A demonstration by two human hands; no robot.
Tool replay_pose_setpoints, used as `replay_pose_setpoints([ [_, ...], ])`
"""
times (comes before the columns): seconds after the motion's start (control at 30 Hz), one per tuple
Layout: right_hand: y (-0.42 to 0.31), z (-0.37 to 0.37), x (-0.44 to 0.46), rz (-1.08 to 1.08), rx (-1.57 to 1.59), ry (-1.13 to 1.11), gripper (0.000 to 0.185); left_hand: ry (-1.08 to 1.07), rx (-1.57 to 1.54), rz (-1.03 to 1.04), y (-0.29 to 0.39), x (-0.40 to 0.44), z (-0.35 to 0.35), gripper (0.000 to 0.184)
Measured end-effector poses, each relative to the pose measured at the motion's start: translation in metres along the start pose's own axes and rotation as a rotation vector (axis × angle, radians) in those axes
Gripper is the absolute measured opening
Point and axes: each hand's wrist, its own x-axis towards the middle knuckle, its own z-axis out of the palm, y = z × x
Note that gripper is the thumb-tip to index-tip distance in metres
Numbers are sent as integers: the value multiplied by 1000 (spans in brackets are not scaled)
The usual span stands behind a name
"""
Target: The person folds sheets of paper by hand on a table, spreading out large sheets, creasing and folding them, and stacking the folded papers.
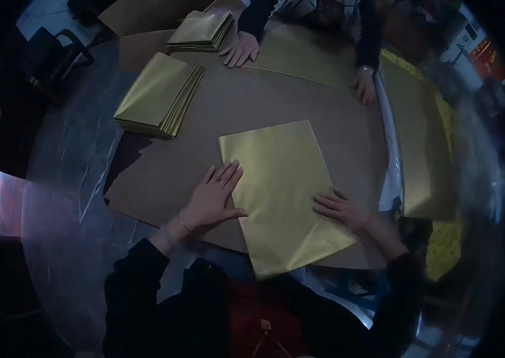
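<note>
A folded sheet of gold paper [279, 185] lies on the brown cardboard surface [204, 143], its lower corner reaching past the near edge. At the sheet's left edge rests my left hand [213, 197], fingers spread, with a ring and a thin bracelet. My right hand [339, 210] lies on the sheet's right edge with its fingers stretched out. Neither hand is closed around anything.
Two stacks of folded gold paper [157, 95] [200, 30] are at the upper left. Across the table, a co-worker's hands [243, 49] [364, 85] touch another gold sheet [306, 56]. More gold sheets [422, 137] lie at right. A dark chair [55, 59] stands upper left.
</note>
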Motion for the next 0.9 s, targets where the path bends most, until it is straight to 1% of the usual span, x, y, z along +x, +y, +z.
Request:
replay_pose_setpoints([
  [0.1,-2,7,-6,35,-25,32,58,8,-35,-68,-3,1,-2,101],
  [0.13,-5,2,-9,61,15,40,51,-21,-44,-92,-2,3,-6,102],
  [0.17,-5,0,-9,59,15,39,51,-21,-44,-94,-3,3,-6,102],
  [0.23,-5,-15,-2,88,319,130,44,2,-31,-93,-3,4,-4,102],
  [0.27,-11,-27,2,89,403,262,39,31,-40,-83,-2,2,-5,100],
  [0.3,-7,-28,4,89,402,260,39,33,-41,-84,-1,1,-4,100],
  [0.37,3,-24,7,402,792,286,37,70,0,-81,-1,1,-1,97],
  [0.4,0,-16,10,646,1117,518,39,43,-9,-85,3,1,-6,92],
  [0.43,0,-27,16,654,1110,523,39,48,-13,-76,2,1,-3,92],
  [0.5,7,-55,36,920,1141,455,51,-14,112,-37,0,-1,5,85],
  [0.53,10,-56,49,823,1093,609,57,78,35,-13,0,-1,4,76],
  [0.57,12,-60,63,824,1093,609,57,78,35,-12,1,0,3,76],
  [0.63,15,-75,94,923,1124,671,56,-105,99,-21,4,3,-8,69],
  [0.67,28,-70,105,917,1124,669,56,64,15,42,0,1,-1,64],
  [0.7,44,-56,118,985,1090,568,54,64,18,35,0,-2,-2,64],
  [0.73,49,-55,130,1049,1051,468,51,8,-3,16,-1,-3,-3,63],
  [0.77,51,-52,135,1044,1051,465,51,-48,-26,-2,-1,-5,-3,61],
  [0.8,43,-61,139,1057,866,469,50,-69,-87,-40,1,-7,-9,59],
  [0.87,34,-74,145,1053,518,438,48,-14,-127,-34,-1,-16,-5,57],
  [0.9,36,-70,147,1050,522,426,48,-12,-141,-71,1,-20,-7,57],
])
